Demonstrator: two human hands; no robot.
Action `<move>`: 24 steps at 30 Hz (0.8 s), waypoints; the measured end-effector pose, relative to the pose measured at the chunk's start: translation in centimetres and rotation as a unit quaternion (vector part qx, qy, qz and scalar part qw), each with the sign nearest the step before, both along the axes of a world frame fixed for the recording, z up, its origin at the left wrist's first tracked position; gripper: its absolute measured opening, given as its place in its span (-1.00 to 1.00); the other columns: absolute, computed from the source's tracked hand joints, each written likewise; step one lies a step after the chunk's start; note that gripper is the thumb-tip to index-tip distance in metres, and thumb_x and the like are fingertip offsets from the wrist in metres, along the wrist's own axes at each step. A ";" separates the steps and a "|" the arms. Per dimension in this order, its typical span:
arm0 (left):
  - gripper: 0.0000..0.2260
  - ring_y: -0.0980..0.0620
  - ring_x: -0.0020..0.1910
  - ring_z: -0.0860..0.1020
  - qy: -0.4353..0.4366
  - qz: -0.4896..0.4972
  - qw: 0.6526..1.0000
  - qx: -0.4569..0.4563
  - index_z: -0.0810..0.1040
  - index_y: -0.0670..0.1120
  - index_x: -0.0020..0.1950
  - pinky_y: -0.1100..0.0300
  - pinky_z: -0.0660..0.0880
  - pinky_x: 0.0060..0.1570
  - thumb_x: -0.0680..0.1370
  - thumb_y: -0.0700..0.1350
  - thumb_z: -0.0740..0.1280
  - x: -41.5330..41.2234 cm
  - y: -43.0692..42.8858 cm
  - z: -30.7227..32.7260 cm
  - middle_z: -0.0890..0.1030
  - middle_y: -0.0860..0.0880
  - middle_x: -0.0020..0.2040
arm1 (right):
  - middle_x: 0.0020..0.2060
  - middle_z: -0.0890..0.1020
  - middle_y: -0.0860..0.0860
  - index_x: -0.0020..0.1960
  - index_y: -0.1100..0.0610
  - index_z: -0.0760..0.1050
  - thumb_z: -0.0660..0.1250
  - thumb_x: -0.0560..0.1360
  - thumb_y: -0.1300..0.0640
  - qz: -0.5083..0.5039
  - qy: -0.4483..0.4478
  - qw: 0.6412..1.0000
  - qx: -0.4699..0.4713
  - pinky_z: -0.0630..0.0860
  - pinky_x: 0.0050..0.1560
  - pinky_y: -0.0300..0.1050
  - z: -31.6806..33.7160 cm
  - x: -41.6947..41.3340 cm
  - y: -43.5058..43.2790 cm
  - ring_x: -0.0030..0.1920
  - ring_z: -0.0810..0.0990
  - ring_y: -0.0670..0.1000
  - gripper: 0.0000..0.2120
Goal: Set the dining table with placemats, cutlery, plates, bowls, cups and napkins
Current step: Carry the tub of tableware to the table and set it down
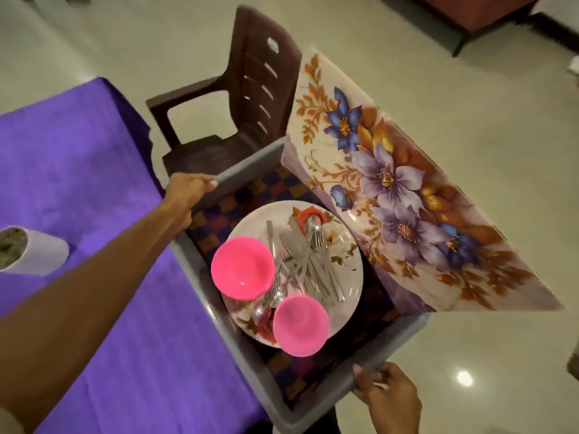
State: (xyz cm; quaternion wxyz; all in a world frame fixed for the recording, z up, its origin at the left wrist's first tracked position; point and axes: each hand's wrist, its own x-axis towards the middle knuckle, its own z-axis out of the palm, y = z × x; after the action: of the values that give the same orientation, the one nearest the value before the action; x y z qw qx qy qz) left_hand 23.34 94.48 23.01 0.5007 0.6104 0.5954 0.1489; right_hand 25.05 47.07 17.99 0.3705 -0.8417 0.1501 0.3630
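Note:
I carry a grey plastic bin point(250, 164) at the edge of the purple-covered table point(78, 170). My left hand point(188, 189) grips its far rim; my right hand point(388, 399) grips its near corner. Inside lies a white floral plate point(344, 255) bearing two pink bowls point(242, 267) point(300, 324) and a heap of steel cutlery point(307, 264). A red napkin ring point(308, 216) sits at the plate's far edge. Dark checked cloth point(244, 195) lines the bin's bottom. Floral placemats point(385, 183) lean out over the bin's right side.
A dark brown plastic chair point(250, 89) stands just beyond the bin at the table's corner. A white cylindrical pot point(34, 252) lies on the tablecloth at the left. Cream tiled floor point(470, 120) spreads to the right, with dark furniture legs point(470, 36) at the top right.

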 end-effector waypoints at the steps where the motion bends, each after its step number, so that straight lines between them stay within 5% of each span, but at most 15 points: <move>1: -0.84 0.05 0.06 0.56 0.006 0.003 1.000 0.004 0.72 0.04 0.08 0.34 0.43 -0.54 0.55 -0.18 0.47 0.0 0.6 -1.1 0.69 -0.02 0.13 | -0.26 0.72 0.08 -0.18 0.20 0.57 0.62 0.39 0.05 0.004 0.012 1.000 0.002 0.45 -0.30 -0.32 -0.8 0.5 0.9 -0.44 0.65 -0.21 -0.70; 3: -0.83 0.03 0.17 0.57 0.019 0.006 1.000 0.014 0.72 0.03 0.11 0.37 0.43 -0.49 0.55 -0.16 0.49 0.1 2.0 -3.1 0.69 -0.01 0.14 | -0.29 0.72 0.07 -0.19 0.22 0.57 0.63 0.39 0.08 0.024 0.024 0.999 0.007 0.52 -0.23 -0.28 -2.1 1.0 2.5 -0.43 0.67 -0.18 -0.72; 7: -0.85 0.03 0.14 0.58 0.035 0.010 0.999 0.011 0.69 0.11 0.02 0.24 0.48 -0.31 0.52 -0.13 0.52 1.0 4.8 -8.4 0.69 -0.03 0.09 | -0.37 0.71 0.06 -0.21 0.28 0.57 0.64 0.36 0.20 0.011 0.050 0.999 0.002 0.67 0.02 0.13 -6.0 1.5 4.9 -0.36 0.74 0.05 -0.74; 12: -0.77 0.02 0.15 0.65 0.049 0.015 0.999 0.005 0.75 -0.01 0.10 0.13 0.61 0.18 0.46 -0.12 0.58 1.8 7.7 -15.9 0.72 0.00 0.03 | -0.39 0.71 -0.03 -0.18 0.27 0.55 0.65 0.37 0.17 0.008 0.069 0.997 -0.042 0.65 0.06 0.17 -10.7 2.0 7.2 -0.35 0.74 0.03 -0.71; 19: -0.66 0.14 0.03 0.66 0.077 0.005 0.997 0.017 0.73 0.01 0.15 0.23 0.62 0.08 0.39 -0.16 0.63 2.8 9.3 -23.4 0.73 0.08 0.03 | -0.31 0.73 0.01 0.14 0.12 0.46 0.69 0.29 0.16 -0.002 0.053 0.995 -0.089 0.69 -0.03 0.04 -16.7 3.4 8.9 -0.26 0.75 0.09 -0.45; 24: -0.67 0.15 0.04 0.65 0.088 -0.014 0.994 0.064 0.73 0.03 0.15 0.22 0.60 0.15 0.42 -0.17 0.60 3.0 9.4 -25.8 0.72 0.11 0.05 | -0.40 0.69 -0.15 -0.04 -0.02 0.45 0.72 0.21 0.00 0.039 0.055 0.989 -0.134 0.66 0.06 0.16 -19.9 4.0 8.7 -0.19 0.73 0.08 -0.49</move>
State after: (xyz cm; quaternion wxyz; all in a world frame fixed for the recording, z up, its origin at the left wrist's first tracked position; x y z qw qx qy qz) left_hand 26.38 103.85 -2.81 0.4081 0.6605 0.6176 0.1252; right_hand 29.07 55.80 -1.96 0.2316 -0.8674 0.1849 0.3998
